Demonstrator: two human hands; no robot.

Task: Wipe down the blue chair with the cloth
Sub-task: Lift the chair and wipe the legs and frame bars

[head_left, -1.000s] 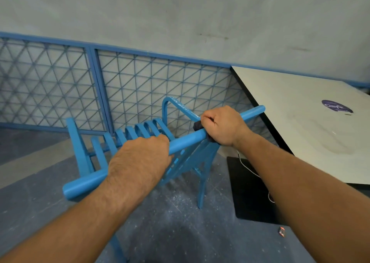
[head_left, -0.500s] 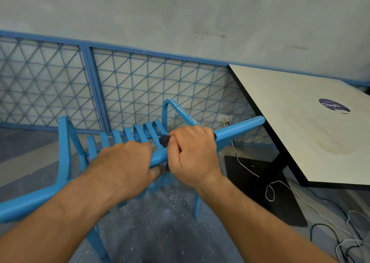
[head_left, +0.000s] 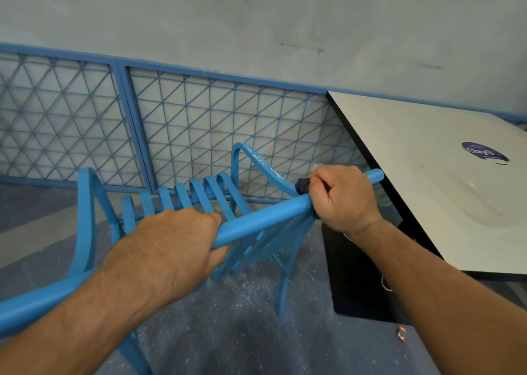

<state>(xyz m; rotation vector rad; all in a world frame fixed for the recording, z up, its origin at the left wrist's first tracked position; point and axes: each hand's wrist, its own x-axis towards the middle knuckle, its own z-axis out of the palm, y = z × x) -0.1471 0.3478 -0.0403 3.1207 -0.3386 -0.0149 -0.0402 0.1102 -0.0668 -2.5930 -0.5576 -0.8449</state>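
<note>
nearest, the left hand [head_left: 168,240] is clenched round the top rail [head_left: 262,217] of the one blue chair [head_left: 85,220], steadying it. the rail's long axis climbs from below the left hand up past the right hand [head_left: 342,197], which grips the one dark cloth [head_left: 302,185] wrapped on the rail. the right hand is nearer the rail's far tip. beyond both hands lie the seat slats [head_left: 196,192], and a worktop [head_left: 427,160] stands right of the right hand.

Cloth [head_left: 302,185] mostly hidden in R hand [head_left: 342,196]; chair rail [head_left: 262,217] cut by frame edge.
</note>
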